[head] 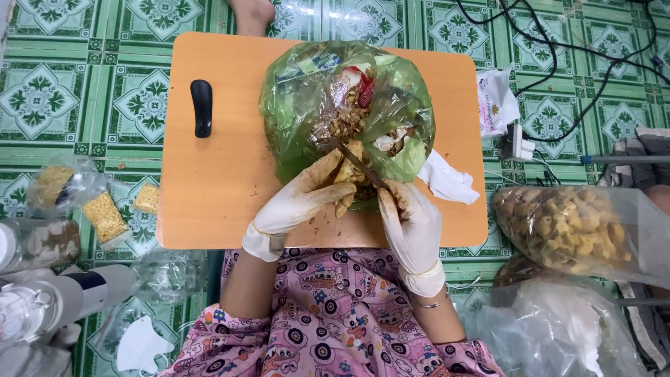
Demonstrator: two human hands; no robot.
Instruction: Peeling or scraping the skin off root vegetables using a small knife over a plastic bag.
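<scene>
Head view, looking straight down on a low orange table [209, 174] over a green patterned tile floor [84, 91].

At 9 o'clock of the table, on the floor: small clear packets [105, 215] of yellowish pieces and clear plastic containers [42, 241]. At 7 o'clock, a white face mask [139, 343].

On the table near its 10 o'clock corner lies a black handle-shaped object [202, 107], well apart from your hands.

Your left hand [296, 206], in a soiled white glove, is closed around a pale yellowish root piece [347, 178]; thumb and fingers wrap it from the left. The piece sits at the table's 6 o'clock edge, just at the mouth of the green plastic bag [314, 105].

The green bag occupies the table centre toward 12 o'clock; brownish peelings [347, 124] and scraps show inside it.

Your right hand [412, 223], also in a white glove, is closed on the handle of a knife [357, 162]. The blade runs toward 11 o'clock and lies against the root piece. Blade edge detail: cannot tell.

At 3 o'clock of the hands, a crumpled white cloth [447, 180] lies on the table, touching the bag.

Off the table at 3 o'clock: a clear bag of yellowish root pieces [572, 227]. At 1 o'clock: a white packet [497, 101], black cables [558, 42].

A bare foot [252, 14] shows at 12 o'clock, beyond the table.
</scene>
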